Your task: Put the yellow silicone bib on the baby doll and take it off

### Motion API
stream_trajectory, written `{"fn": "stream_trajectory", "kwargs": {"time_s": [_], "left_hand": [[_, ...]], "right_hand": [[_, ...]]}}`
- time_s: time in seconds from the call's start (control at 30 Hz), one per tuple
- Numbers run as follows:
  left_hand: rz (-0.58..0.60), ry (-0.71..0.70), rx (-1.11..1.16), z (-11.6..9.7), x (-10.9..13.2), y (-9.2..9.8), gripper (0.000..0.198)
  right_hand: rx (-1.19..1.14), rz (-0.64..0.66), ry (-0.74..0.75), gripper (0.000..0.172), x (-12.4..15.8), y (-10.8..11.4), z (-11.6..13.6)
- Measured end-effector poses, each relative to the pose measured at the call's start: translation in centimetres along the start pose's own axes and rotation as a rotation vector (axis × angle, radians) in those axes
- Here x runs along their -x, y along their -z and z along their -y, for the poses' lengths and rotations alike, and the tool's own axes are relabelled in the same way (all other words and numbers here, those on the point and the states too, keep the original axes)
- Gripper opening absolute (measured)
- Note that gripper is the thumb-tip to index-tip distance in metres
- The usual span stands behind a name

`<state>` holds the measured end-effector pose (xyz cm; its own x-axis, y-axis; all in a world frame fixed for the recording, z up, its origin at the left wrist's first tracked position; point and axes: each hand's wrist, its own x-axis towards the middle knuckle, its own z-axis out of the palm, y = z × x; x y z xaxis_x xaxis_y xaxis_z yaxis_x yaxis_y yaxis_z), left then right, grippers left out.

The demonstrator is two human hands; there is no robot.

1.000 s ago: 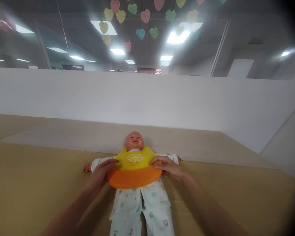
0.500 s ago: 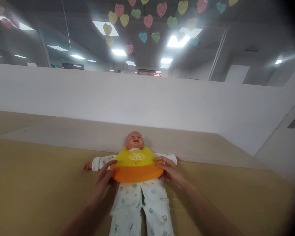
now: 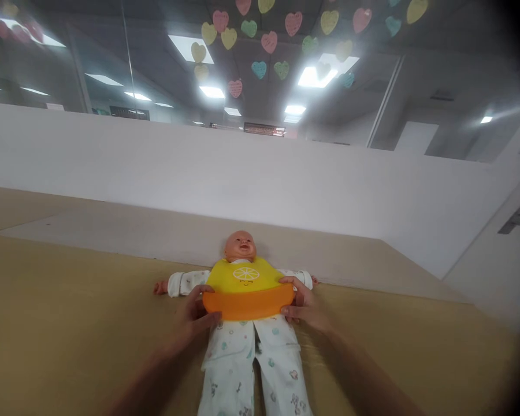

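Observation:
A baby doll [image 3: 240, 247] in white printed pyjamas lies on its back on a tan surface [image 3: 69, 323], arms spread. A yellow bib [image 3: 244, 276] with an orange catch pocket [image 3: 248, 305] covers its chest. My left hand [image 3: 196, 315] grips the left end of the orange pocket, thumb on top. At the right end, my right hand [image 3: 304, 305] holds the pocket the same way. Both forearms reach in from the bottom edge.
A low white partition wall [image 3: 260, 179] runs behind the doll, with a paler strip of surface [image 3: 112, 231] before it. Paper hearts [image 3: 268, 41] hang from the ceiling among bright light panels. A white wall stands at the right.
Both hands have slid lower along the bib and now pinch the ends of the orange pocket, which looks flatter. The view has tilted slightly, shifting the doll a little right.

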<state>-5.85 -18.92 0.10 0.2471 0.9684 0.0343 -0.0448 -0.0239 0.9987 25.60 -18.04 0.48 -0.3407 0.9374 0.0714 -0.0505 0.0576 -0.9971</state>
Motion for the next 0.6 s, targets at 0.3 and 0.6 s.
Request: {"fn": "stream_trajectory", "kwargs": {"time_s": [0.3,0.6], "left_hand": [[0.011,-0.058,-0.109,0.4,0.1,-0.1,0.050],[-0.029,-0.010,-0.315,-0.9,0.6,0.3,0.048]], "right_hand": [[0.014,-0.090,0.030,0.065,-0.2,-0.5,0.7],[0.077,0.011,-0.034,0.065,0.1,0.2,0.4]]}}
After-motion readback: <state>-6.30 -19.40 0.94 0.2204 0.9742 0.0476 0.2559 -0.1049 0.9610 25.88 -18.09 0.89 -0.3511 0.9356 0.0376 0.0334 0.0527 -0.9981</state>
